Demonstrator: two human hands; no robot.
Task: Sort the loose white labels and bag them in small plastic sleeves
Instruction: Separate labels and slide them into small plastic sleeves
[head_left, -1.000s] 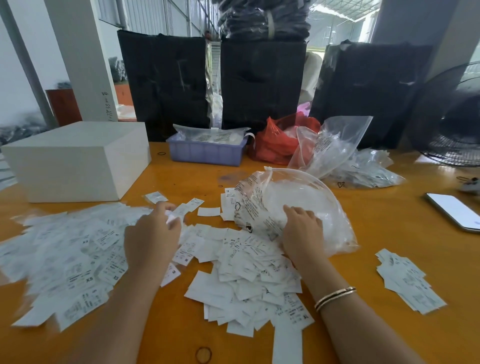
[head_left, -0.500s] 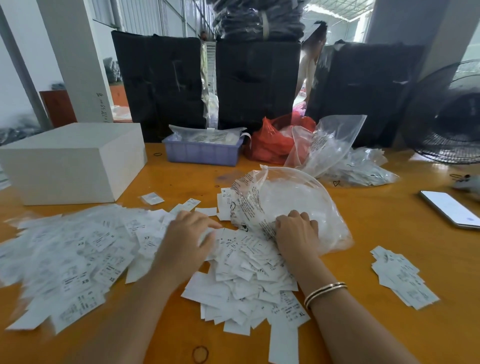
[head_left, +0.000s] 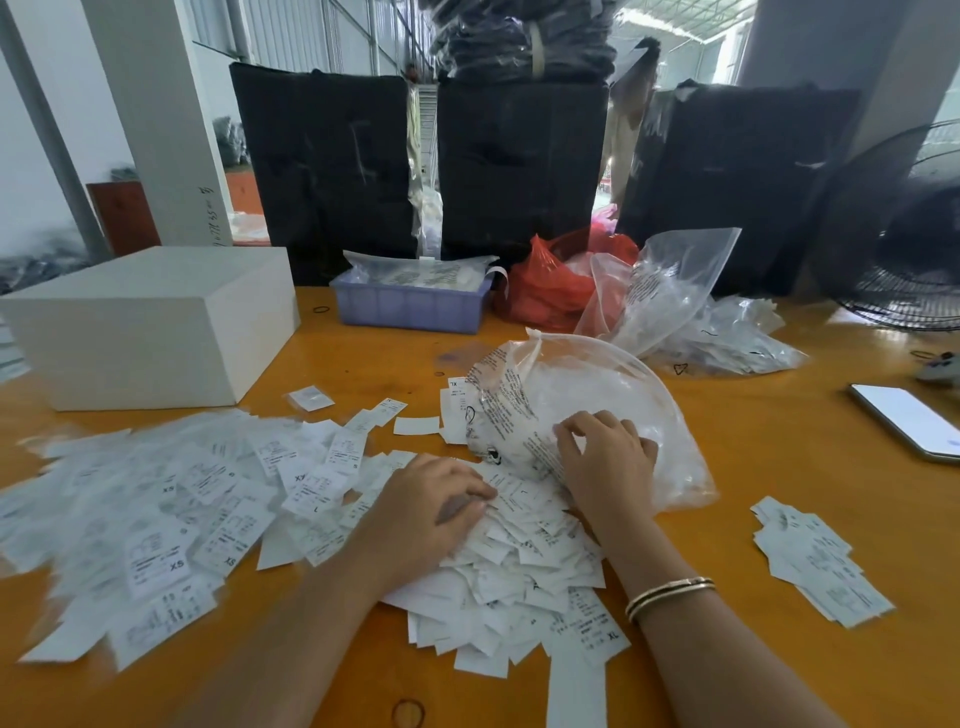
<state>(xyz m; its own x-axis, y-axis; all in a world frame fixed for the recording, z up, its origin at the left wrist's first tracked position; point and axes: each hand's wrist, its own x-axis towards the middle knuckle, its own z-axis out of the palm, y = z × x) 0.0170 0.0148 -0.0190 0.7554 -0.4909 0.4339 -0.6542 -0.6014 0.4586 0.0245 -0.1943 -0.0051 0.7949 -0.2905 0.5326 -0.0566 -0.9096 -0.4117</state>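
A: Where do the loose white paper labels (head_left: 519, 561) lie from the hands?

B: Directly under the left hand (head_left: 431, 512), which lies on them palm down, fingers only slightly bent and pinching nothing I can see. More labels spread away to its left.

A: And the right hand (head_left: 608, 467)?

B: Its fingers curl onto the near edge of the large crumpled clear plastic bag (head_left: 587, 410), holding it at the pile's far edge. The bag balloons away beyond that hand.

A: So which hand feeds?

B: The left, I'd judge. It is nearer the heap, and the bag lies just to its right.
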